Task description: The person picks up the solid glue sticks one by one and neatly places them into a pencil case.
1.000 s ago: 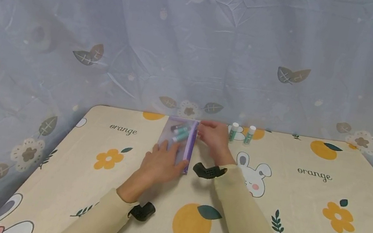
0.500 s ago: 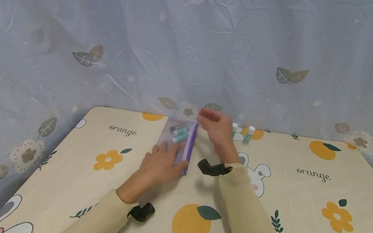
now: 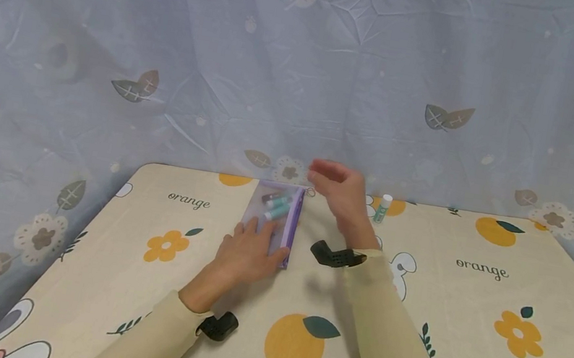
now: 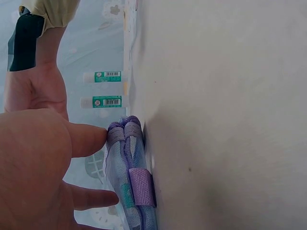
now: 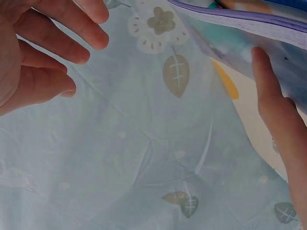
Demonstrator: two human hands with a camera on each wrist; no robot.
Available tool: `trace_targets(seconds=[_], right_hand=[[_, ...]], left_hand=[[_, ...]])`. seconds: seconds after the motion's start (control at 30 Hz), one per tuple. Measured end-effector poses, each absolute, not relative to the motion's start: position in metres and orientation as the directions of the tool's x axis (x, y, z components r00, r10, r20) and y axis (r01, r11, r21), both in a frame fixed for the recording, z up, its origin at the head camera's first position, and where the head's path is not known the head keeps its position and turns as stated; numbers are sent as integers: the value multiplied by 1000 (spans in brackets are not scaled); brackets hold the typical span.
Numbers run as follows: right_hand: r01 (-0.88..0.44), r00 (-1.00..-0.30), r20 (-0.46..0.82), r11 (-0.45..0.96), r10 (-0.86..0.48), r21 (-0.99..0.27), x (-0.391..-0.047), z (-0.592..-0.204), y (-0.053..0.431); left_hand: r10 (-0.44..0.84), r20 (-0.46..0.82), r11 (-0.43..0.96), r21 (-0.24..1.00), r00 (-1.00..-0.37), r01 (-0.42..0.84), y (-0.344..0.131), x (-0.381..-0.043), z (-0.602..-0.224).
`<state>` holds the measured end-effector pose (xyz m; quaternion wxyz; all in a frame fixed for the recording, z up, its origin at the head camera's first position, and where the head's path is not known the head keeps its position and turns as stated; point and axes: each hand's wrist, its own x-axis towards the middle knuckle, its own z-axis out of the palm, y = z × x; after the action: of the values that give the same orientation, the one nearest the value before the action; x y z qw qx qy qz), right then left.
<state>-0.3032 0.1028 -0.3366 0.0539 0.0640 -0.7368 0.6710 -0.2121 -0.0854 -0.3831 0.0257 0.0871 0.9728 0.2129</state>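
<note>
A translucent zip pouch (image 3: 277, 243) with a purple zipper edge lies near the table's back edge. Through its top show two teal glue sticks (image 3: 277, 207) and a dark item (image 3: 271, 198). My left hand (image 3: 247, 254) rests on the pouch's near part, fingers spread, thumb at the zipper side. Raised beyond the pouch's far right corner, my right hand (image 3: 338, 193) has loosely bent fingers and holds nothing. A small ring (image 3: 310, 192) shows at the zipper's far end. In the left wrist view the zipper edge (image 4: 132, 158) appears end-on, with a purple fabric tab (image 4: 142, 187).
One white-capped glue stick (image 3: 382, 209) stands upright at the back right. The left wrist view shows a second glue stick (image 4: 106, 76) beside it, which my right hand hides from the head camera. A grey-blue curtain (image 3: 304, 69) hangs right behind the table.
My right hand has left the zipper's far end, rising and drifting right, and now covers one standing glue stick in the head view. My left hand and the pouch have stayed put.
</note>
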Motion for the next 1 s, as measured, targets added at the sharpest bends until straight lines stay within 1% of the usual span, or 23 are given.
trace_targets(seconds=[0.57,0.67,1.0], right_hand=[[-200,-976,186,130,-114,-971,-305,-329,120],[-193,-977,179,123,-117,-973,-305,-328,122],[-186,-979,169,166,-114,-968,-304,-325,131]], left_hand=[[185,-7,896,412,-983,166,-86,-212,-383],[188,-10,896,412,-982,167,-86,-212,-383],[191,-18,895,414,-981,167,-87,-211,-382]])
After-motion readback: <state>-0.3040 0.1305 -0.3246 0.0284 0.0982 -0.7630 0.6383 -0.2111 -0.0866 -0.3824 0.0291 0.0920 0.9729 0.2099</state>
